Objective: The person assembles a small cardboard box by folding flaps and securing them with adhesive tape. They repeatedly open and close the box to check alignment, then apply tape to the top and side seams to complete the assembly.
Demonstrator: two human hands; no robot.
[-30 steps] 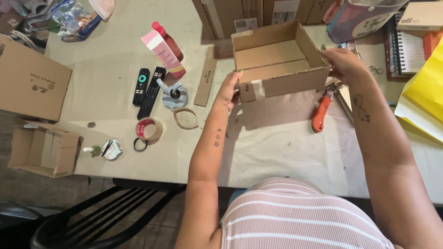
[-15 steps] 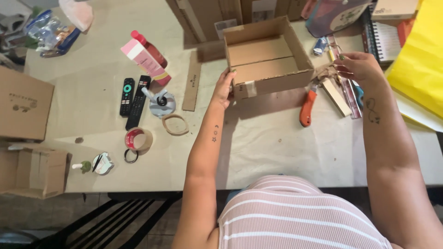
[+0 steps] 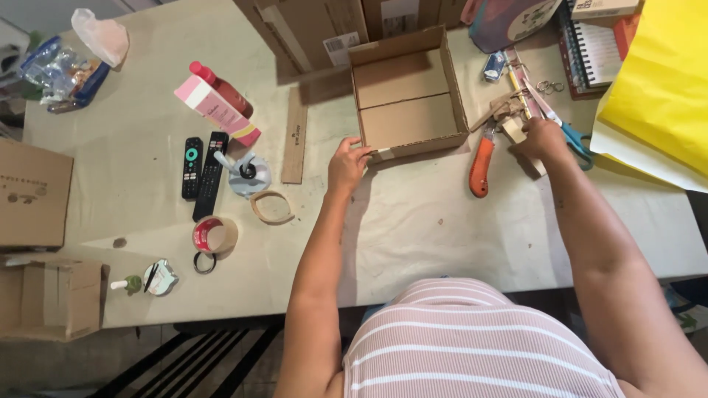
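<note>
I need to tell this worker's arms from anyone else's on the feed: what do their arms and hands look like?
Both arms are bare from the shoulder down, with no sleeves showing below a pink-and-white striped ribbed top. The left hand and right hand wear no gloves; I can make out no rings or watch. The right forearm carries small dark markings.
</note>
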